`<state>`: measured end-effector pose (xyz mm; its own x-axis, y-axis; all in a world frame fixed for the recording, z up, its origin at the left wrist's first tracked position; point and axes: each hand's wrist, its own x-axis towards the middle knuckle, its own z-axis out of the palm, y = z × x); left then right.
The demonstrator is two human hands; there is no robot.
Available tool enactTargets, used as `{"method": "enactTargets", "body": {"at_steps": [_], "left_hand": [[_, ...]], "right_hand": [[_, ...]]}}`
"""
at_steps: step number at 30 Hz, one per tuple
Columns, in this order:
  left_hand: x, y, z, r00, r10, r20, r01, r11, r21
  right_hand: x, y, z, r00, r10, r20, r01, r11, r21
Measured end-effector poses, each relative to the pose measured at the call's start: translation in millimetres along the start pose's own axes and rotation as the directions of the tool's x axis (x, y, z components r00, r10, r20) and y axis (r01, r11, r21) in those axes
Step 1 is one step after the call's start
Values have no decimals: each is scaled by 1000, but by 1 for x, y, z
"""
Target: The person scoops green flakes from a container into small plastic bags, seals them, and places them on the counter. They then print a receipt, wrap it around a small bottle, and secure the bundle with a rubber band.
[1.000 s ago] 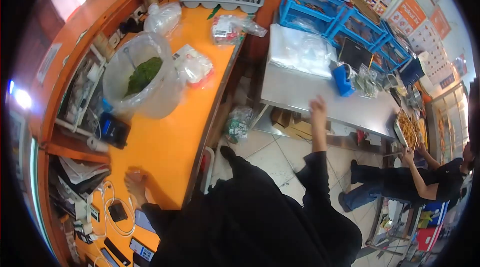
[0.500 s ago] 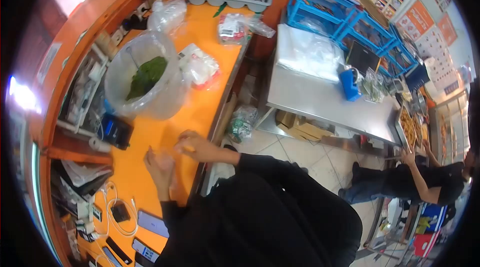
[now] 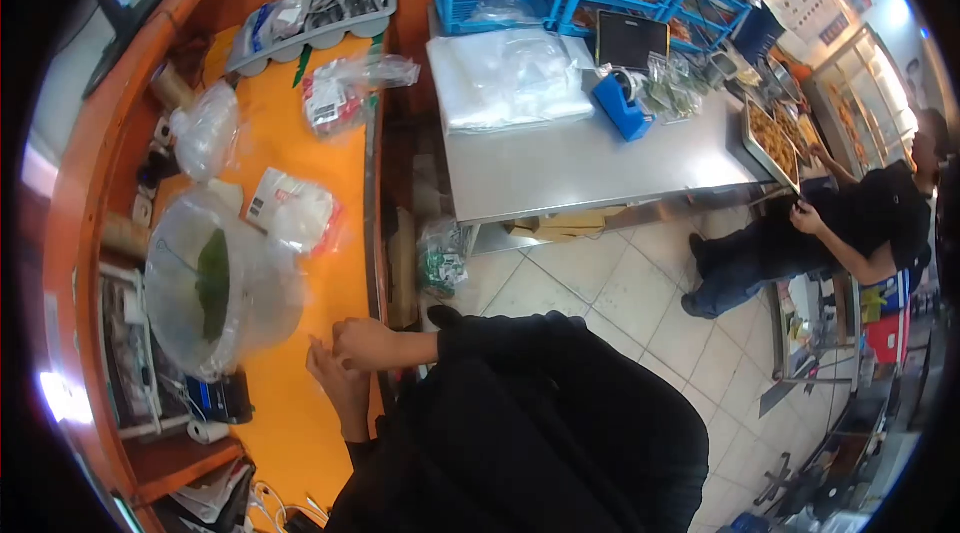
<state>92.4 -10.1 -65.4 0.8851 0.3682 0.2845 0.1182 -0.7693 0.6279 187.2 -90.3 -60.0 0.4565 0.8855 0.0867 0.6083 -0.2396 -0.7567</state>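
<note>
Over the orange counter (image 3: pixel 285 433), close to its near edge, my two hands meet. My right hand (image 3: pixel 368 345) has its fingers curled in a pinch against the fingers of my left hand (image 3: pixel 340 383). Whatever lies between the fingertips, if anything, is too small to make out. Beyond them stands a large translucent tub (image 3: pixel 275 298) lined with a clear plastic bag, with something green (image 3: pixel 212 283) inside. Beside the tub lies a white and red plastic packet (image 3: pixel 297 211).
Farther back are another packet (image 3: pixel 335 98), a clear bag (image 3: pixel 208 133) and a grey tray (image 3: pixel 320 38). To the right, a steel table (image 3: pixel 540 168) bears plastic bags (image 3: pixel 510 83) and a blue dispenser (image 3: pixel 622 108). A person in black (image 3: pixel 850 223) holds a food tray (image 3: pixel 770 141).
My hands have come together from a small gap, with the right fingers now against the left. The camera view has turned right, so the tub and counter appear farther left.
</note>
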Motion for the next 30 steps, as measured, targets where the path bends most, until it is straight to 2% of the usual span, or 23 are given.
{"method": "enactTargets", "body": {"at_steps": [1, 3, 4, 6, 7, 10, 12, 16, 18, 22, 24, 25, 26, 27, 28, 29, 30], "left_hand": [[3, 0, 2, 1000, 14, 10, -14, 1000, -6], [6, -2, 7, 998, 66, 13, -65, 995, -77], [7, -2, 12, 997, 75, 20, -73, 994, -82], [10, 1, 20, 982, 150, 113, -141, 986, -91], [10, 2, 21, 981, 159, 114, -148, 985, -93], [15, 11, 24, 978, 128, 166, -99, 980, -172], [15, 11, 30, 971, 175, 163, -154, 979, -136], [14, 8, 39, 949, 236, 211, -220, 971, -95], [16, 12, 41, 926, 282, 252, -240, 953, -187], [24, 22, 33, 922, 306, 236, -271, 947, -170], [26, 25, 29, 970, 124, 209, -72, 968, -240], [23, 16, 40, 956, -57, 289, 234, 745, -625], [22, 5, 44, 954, -43, 297, 229, 743, -629], [24, 2, 46, 885, -28, 465, 398, 565, -723], [26, 5, 46, 789, 27, 613, 563, 365, -741], [27, 8, 47, 787, 41, 616, 561, 369, -741], [28, 18, 46, 772, -12, 636, 595, 367, -715]], "right_hand": [[0, 3, -4, 1000, 12, -14, -12, 1000, -3], [-1, 8, -8, 993, 77, 89, -76, 997, -5], [0, 14, -5, 993, 85, 80, -85, 996, -6], [6, 30, 5, 958, -1, 285, -73, 966, 249], [5, 36, 12, 961, 2, 278, -74, 966, 246], [-1, 39, 9, 983, 16, 184, -64, 964, 258], [-6, 37, 6, 986, 100, 131, -116, 986, 119], [-16, 47, 10, 982, 157, 105, -167, 980, 105], [-23, 51, 14, 981, 186, -50, -175, 971, 159], [-48, 81, 1, 962, 155, -226, -95, 963, 253], [-64, 114, -2, 949, -36, -314, 134, 945, 298], [-74, 96, -21, 945, -28, -326, 128, 948, 291], [-87, 74, -38, 923, 89, -374, 86, 900, 427], [-99, 55, -51, 890, 208, -405, 59, 830, 555], [-106, 51, -52, 883, 213, -418, 59, 834, 549], [-111, 46, -49, 858, 270, -437, 35, 818, 574], [-116, 43, -48, 831, 324, -453, 15, 800, 600]]}}
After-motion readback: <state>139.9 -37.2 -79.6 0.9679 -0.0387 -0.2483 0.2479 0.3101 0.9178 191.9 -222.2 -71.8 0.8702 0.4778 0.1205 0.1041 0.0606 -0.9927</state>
